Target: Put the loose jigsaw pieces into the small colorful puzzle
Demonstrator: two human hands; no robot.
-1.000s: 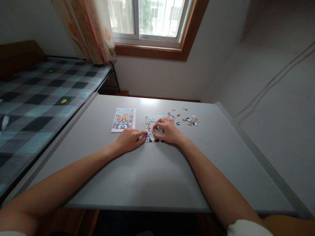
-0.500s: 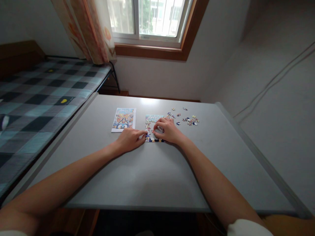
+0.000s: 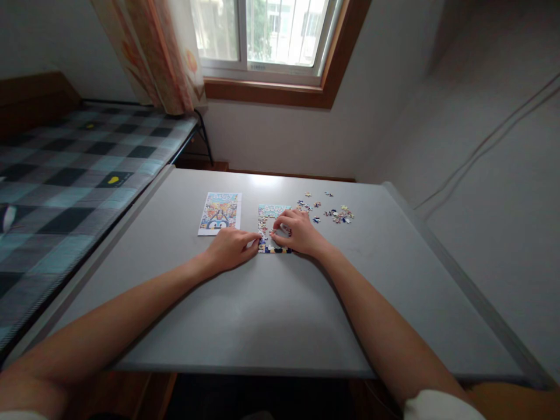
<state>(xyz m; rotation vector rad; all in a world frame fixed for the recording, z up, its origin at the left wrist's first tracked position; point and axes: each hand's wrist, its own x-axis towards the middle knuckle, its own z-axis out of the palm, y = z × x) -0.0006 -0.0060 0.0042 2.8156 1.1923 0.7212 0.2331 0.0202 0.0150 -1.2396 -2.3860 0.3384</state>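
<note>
A partly assembled jigsaw puzzle [image 3: 275, 210] lies on the grey table, its border joined around an open middle. At its left edge, my left hand [image 3: 231, 249] presses its thumb and forefinger, closed against the border. My right hand [image 3: 298, 231] arches over the puzzle's right side and covers part of it. Between its thumb and forefinger is a small puzzle piece [image 3: 272, 233], low over the gap inside the border; its picture is too small to make out. Left of the puzzle lies a printed reference picture [image 3: 219, 211] with a blue cartoon dog's face.
Loose puzzle pieces [image 3: 342, 214] lie heaped to the right, with several more scattered behind my right hand. The table [image 3: 262, 321] has a raised right edge near the wall. A bed with a checked cover [image 3: 87, 157] stands on the left, and a window [image 3: 280, 35] is ahead.
Almost nothing differs. My right hand's fingertips have shifted very slightly to the left with the puzzle piece; my left hand stays at the puzzle's left edge.
</note>
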